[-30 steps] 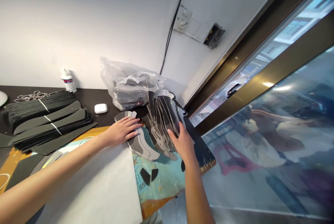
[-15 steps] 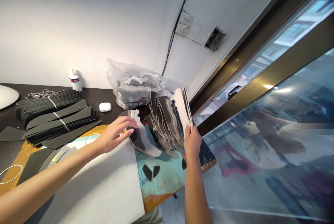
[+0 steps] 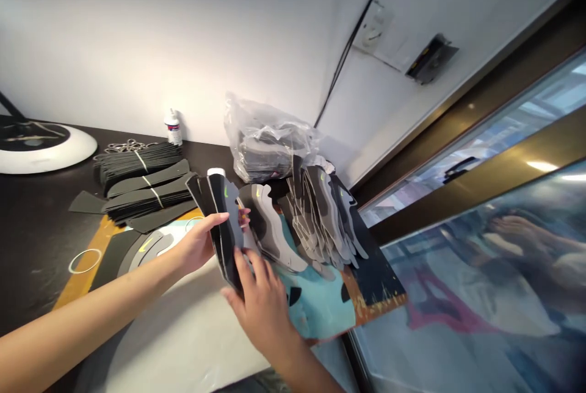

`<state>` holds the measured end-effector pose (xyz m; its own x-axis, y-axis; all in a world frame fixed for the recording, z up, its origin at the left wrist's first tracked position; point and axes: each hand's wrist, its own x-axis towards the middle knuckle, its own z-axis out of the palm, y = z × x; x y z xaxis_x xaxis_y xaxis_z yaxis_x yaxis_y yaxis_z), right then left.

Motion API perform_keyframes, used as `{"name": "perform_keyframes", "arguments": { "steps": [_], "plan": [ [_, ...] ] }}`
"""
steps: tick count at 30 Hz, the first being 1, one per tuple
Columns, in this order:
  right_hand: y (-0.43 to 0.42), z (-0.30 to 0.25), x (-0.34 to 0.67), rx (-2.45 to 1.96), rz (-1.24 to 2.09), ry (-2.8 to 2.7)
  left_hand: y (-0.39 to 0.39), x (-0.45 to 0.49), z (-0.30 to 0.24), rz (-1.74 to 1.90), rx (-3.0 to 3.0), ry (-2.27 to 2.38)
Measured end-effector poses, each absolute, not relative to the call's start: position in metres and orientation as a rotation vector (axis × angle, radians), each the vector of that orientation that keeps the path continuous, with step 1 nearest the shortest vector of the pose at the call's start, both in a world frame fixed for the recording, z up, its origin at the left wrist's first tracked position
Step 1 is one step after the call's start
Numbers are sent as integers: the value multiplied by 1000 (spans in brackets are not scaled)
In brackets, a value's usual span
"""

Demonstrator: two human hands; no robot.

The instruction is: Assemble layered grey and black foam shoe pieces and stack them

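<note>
Left hand [image 3: 196, 249] grips a fanned stack of thin, curved dark- and light-grey pieces [image 3: 232, 222] over the dark desk [image 3: 36, 222]; right hand [image 3: 265, 301] has fingers on its lower end, can't tell if closed. Flat grey curved stack [image 3: 270, 222] sits just right, messy grey heap [image 3: 320, 216] toward the right edge, clear plastic bag of grey pieces [image 3: 270, 143] at the back edge. Held stack hides most of a small white object [image 3: 216, 171] and the left finger bases.
</note>
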<state>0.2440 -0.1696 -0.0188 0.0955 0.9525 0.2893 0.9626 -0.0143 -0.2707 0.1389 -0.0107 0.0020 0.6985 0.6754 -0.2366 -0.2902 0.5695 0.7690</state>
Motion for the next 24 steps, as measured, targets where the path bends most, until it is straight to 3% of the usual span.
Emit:
{"name": "perform_keyframes", "arguments": {
  "steps": [9, 24],
  "plan": [
    [-139, -8, 237, -2045, 509, -1642, -10, 120, -15, 441, 613, 573],
    [-134, 8, 248, -1702, 642, -1389, -17, 109, -13, 545, 793, 467]
  ]
}}
